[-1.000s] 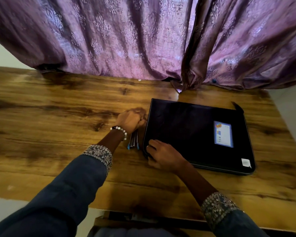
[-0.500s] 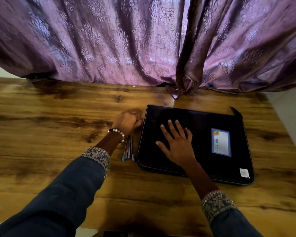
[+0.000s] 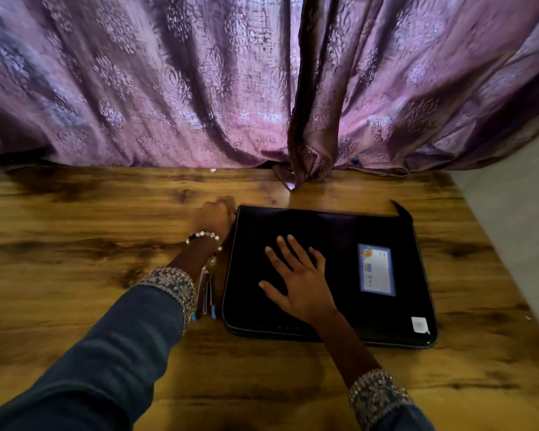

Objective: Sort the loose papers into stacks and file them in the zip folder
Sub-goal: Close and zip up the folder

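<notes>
Flat on a black zip folder [image 3: 333, 231], a person's right hand [image 3: 299, 284] lies palm down with fingers straight and spread, resting on the left half of the cover. Beneath it, the folder lies closed on a wooden table [image 3: 75, 244], toward the right side, with its long edges running left to right. Behind the table, a purple patterned curtain [image 3: 199, 88] hangs down to the tabletop, its hem gathered just beyond the folder's far edge. At the folder's far-left corner, the person's left hand [image 3: 212, 217] is curled into a fist and touches the edge there; whether it grips a zip pull or anything else cannot be told, since the fingers are turned away from the camera. Both arms wear dark blue sleeves [image 3: 122, 353] with embroidered silver cuffs [image 3: 171, 284]. On the folder's cover, to the right of the spread hand, sits a blue-bordered label [image 3: 376, 269]. Just left of the folder, between it and the left forearm, a few pens [image 3: 205, 295] with blue ends lie side by side on the table. A beaded bracelet [image 3: 204, 236] circles the left wrist. Near the folder's front-right corner is a small white sticker [image 3: 419, 324].
</notes>
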